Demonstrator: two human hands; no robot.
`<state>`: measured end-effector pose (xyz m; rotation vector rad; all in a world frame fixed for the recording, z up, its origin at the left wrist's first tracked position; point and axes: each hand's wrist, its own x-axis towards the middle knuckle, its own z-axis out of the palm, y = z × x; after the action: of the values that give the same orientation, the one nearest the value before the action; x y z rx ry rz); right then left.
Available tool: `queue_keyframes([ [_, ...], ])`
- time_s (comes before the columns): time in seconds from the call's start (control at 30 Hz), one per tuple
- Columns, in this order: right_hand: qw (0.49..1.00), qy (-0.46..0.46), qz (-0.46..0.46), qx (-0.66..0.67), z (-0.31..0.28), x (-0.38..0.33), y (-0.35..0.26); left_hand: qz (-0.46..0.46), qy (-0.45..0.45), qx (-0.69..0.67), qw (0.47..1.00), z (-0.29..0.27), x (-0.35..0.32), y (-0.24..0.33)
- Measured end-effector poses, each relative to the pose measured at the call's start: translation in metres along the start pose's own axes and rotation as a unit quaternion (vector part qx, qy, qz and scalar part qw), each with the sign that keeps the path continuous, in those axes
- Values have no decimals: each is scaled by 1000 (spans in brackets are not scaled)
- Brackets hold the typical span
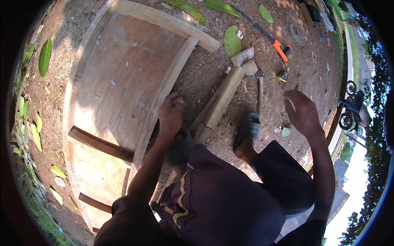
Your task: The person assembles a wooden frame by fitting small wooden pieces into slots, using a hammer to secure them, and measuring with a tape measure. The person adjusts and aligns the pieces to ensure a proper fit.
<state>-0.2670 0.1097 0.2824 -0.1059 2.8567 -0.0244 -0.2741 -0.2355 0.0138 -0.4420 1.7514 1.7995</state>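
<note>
My left hand is closed, its fingers curled together beside the long rail of a wooden frame panel. Whatever may be in those fingers is too small to make out. Over the ground on the right, my right hand is raised with fingers bent, thumb apart, nothing in it. Between my hands lies a squared timber, with short wood blocks at its far end. A hammer rests on the dirt between the timber and my right hand.
Farther off lie a handsaw with an orange handle and a black-and-yellow tape measure. My sandalled foot stands right of the timber. Large green leaves dot the dirt. A motorbike is parked at far right.
</note>
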Motion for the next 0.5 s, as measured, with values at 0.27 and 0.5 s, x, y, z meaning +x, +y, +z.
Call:
queue_keyframes([
  [0.27, 993, -95, -71, -28, 34, 8, 14, -29, -70, 35, 997, 37, -25, -6],
  [0.5, 987, -119, -109, 4, 54, 11, 20, -2, -64, 147, 987, 42, -32, 5],
])
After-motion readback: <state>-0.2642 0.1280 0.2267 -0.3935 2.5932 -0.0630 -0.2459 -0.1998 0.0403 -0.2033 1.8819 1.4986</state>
